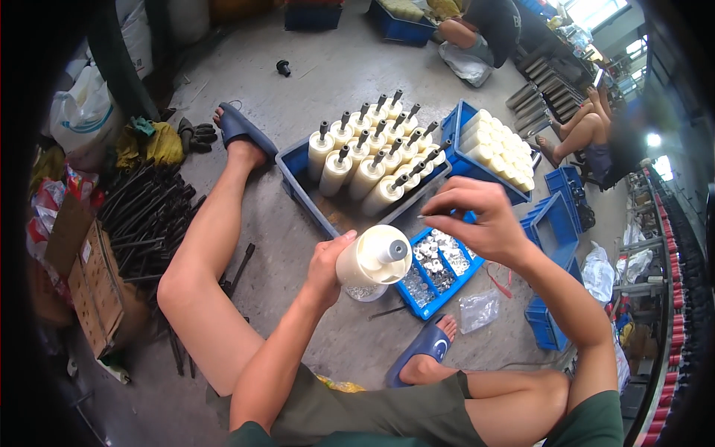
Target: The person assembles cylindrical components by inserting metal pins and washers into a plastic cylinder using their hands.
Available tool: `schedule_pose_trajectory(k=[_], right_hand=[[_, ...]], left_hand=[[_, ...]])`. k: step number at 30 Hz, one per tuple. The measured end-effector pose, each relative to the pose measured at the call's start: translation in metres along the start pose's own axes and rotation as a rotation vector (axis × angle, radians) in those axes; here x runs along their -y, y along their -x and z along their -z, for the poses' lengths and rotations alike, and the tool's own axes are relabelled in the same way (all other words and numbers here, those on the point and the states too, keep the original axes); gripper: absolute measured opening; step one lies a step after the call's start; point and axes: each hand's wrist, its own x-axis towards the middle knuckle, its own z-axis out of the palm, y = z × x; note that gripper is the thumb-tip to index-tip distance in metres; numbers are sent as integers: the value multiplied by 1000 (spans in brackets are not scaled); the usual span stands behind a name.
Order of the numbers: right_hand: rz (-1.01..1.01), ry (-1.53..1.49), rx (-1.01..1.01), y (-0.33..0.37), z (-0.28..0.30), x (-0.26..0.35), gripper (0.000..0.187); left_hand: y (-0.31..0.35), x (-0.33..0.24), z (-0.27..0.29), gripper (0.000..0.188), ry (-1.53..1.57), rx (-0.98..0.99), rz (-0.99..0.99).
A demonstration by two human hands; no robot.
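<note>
My left hand [325, 267] is wrapped round a cream plastic cylinder [357, 249], tilted so its open end faces me. A white post with a grey tip stands in the middle of that end. To the right and above it, my right hand [484, 220] pinches a small, thin piece [422, 217] between thumb and forefinger; its kind is too small to make out. Below the right hand lies a blue divided tray [445, 296] with white rings and small metal and clear parts. Under the cylinder, a round container [365, 293] shows only in part.
Beyond my hands, a blue crate [298, 185] holds several upright cream cylinders with black rods. Another crate [512, 195] is packed with cream cylinders. Black rods [145, 216] are heaped at left beside a cardboard box [93, 290]. Two people sit farther off. A plastic bag [479, 310] lies near my foot.
</note>
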Motion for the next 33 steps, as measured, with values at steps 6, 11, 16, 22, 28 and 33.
schedule_pose_trajectory(k=[6,11,16,22,28,33], right_hand=[[274,62,-38,10,18,61,19],[344,153,-12,12,9,61,23],[379,244,8,13,8,62,23],[421,346,52,14,11,63,23],[417,354,-5,15,8,54,23],[399,358,-5,19,9,48,23]], left_hand=[[1,10,-4,38,-25,25,41],[0,16,-5,40,-44,100,13],[1,17,-3,43,-76,98,7],[-1,19,2,43,-123,85,32],[0,17,1,42,-135,40,49],[0,15,-1,41,-160,24,51]])
